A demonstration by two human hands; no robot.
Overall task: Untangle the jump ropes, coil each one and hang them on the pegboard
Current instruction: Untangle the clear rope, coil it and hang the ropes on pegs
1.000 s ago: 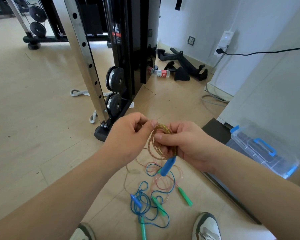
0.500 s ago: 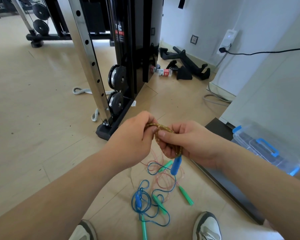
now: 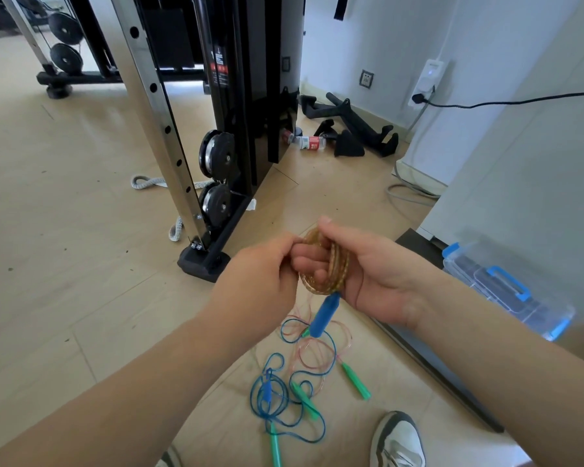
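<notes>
Golden translucent plastic jump rope [image 3: 338,267], wound into a tight coil, is held in the air above the floor tangle of blue and pink ropes with green handles [image 3: 294,382]. The right hand [image 3: 378,278] grips the coil with its fingers curled through the loop. The left hand [image 3: 260,281] pinches the coil's edge. The rope's blue plastic handle [image 3: 325,315] dangles just over the tangle.

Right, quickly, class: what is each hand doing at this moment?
Left hand: closed, pinching the edge of the gold rope coil.
Right hand: closed on the same coil, thumb on top.
</notes>
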